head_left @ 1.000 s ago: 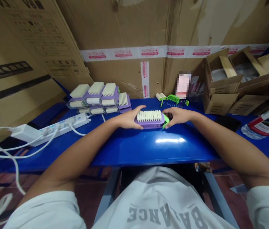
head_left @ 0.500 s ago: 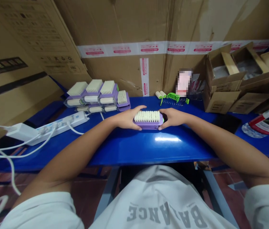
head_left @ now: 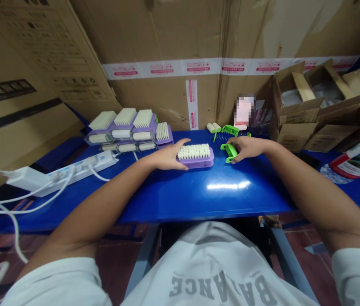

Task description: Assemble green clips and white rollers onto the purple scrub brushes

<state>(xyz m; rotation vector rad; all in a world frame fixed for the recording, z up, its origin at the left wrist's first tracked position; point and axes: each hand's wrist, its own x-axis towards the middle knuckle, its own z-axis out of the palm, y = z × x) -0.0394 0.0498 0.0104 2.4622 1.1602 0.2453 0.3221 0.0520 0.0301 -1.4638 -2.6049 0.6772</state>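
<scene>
A purple brush (head_left: 195,161) with cream bristles facing up is near the middle of the blue table. My left hand (head_left: 171,156) grips its left end, thumb behind and fingers in front. To the right, apart from the brush, my right hand (head_left: 247,148) holds a bright green plastic bracket (head_left: 230,152) with a lug at each end. Behind that hand lie another green piece (head_left: 231,130), two cream rollers (head_left: 213,127) and several small metal bits, partly hidden.
Several purple brushes with rollers (head_left: 125,123) are stacked at the back left. A white power strip (head_left: 81,165) with cables lies on the left of the blue table (head_left: 167,195). Open cardboard boxes (head_left: 298,136) and a large clear bottle (head_left: 352,159) stand at the right.
My right hand has come away from the brush's right end and moved right, with the green bracket now out of the brush. The left hand stays on the brush.
</scene>
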